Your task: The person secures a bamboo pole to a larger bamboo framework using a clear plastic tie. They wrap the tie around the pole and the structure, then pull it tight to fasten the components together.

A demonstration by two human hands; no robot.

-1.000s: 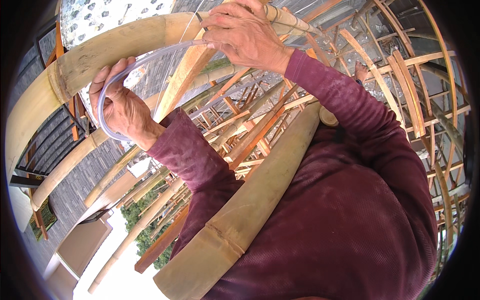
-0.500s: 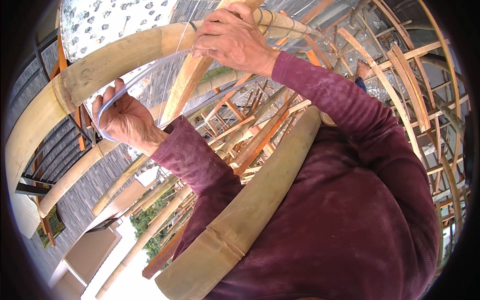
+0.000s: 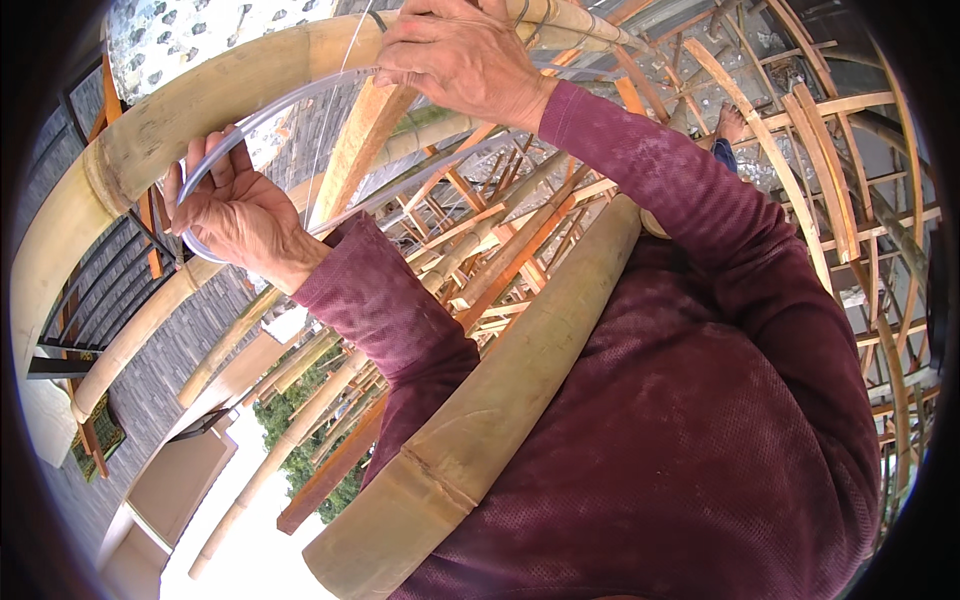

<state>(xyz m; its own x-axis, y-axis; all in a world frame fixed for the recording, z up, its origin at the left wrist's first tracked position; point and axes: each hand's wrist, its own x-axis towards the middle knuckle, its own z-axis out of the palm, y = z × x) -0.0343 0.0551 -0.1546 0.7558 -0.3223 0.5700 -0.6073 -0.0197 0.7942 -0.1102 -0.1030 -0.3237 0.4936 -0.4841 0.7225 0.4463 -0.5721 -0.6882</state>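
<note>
A clear plastic tube [image 3: 290,97] bends in a loop around the fingers of my left hand [image 3: 245,215], which is closed on it beside a thick bamboo pole [image 3: 215,95]. The tube runs up to my right hand [image 3: 465,65], where its fingers press it near the top of a sawn wooden post [image 3: 365,145]. My right hand lies over the place where post and bamboo pole meet; its fingertips partly hide the tube. A thin pale string [image 3: 328,115] hangs between my hands.
Another thick bamboo pole [image 3: 480,430] crosses close in front of my body. Below lies a dense framework of wooden beams [image 3: 515,265] and bamboo. Someone's bare foot [image 3: 730,122] shows at the upper right. A dark metal railing [image 3: 105,300] stands at the left.
My left hand has moved a little to the left with the tube's bend. My right hand sits slightly higher in view, still at the post top. The whole view has shifted slightly.
</note>
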